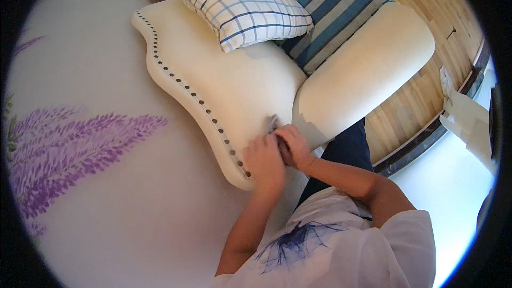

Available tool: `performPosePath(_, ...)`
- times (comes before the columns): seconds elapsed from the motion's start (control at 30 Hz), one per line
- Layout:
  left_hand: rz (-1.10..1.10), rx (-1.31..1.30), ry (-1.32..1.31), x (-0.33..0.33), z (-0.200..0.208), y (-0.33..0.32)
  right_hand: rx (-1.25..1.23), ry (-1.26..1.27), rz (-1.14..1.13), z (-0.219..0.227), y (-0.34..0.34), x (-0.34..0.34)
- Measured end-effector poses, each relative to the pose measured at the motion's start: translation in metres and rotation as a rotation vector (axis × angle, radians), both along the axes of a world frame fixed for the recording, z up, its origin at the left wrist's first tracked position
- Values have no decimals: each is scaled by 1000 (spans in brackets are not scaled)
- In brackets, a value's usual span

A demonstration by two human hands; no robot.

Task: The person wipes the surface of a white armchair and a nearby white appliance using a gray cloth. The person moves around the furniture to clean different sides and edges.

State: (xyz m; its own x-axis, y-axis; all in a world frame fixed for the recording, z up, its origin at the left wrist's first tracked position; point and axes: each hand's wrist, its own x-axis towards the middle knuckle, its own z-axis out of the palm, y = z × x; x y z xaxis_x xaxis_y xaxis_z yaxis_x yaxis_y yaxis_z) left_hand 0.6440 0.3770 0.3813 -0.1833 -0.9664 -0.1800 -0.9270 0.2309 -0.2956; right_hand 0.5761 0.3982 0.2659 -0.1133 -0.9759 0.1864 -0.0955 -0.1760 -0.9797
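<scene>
My left hand [265, 161] and my right hand [296, 146] are together over the near end of a cream padded sofa back [245, 88]. Both sets of fingers are curled round a crumpled grey cloth [272, 123], whose loose end pokes up above the knuckles. Part of the bundle between my palms looks darker and brownish. Motion blurs the fingers, and most of the cloth is hidden inside them. A row of dark round studs [194, 94] follows the wavy outer edge of the back, close to my left hand.
A checked pillow [248, 13] leans on the far part of the back. Beyond lies a blue-and-grey striped seat [336, 8], with a cream padded armrest [368, 69] on its near side. Purple flowers [80, 149] decorate the pale wall at left. Wooden floor [410, 120] shows at right.
</scene>
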Motion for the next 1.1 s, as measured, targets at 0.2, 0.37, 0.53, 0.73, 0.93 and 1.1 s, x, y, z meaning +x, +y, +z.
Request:
performPosePath(0.2,122,-132,212,30,39,-6,-124,119,88,41,-31,14)
performPosePath(0.37,-102,-185,234,23,22,-39,10,165,-13,23,-55,15)
performPosePath(0.53,-165,-114,211,17,-5,-87,-58,158,-155,-3,-98,3)
performPosePath(0.73,-124,-68,176,3,-34,-112,45,276,-204,-24,-127,-12)
performPosePath(0.93,58,160,242,23,10,-66,75,410,130,16,-37,-3)
performPosePath(1.1,227,139,306,33,23,-47,-67,406,166,22,-55,-3)
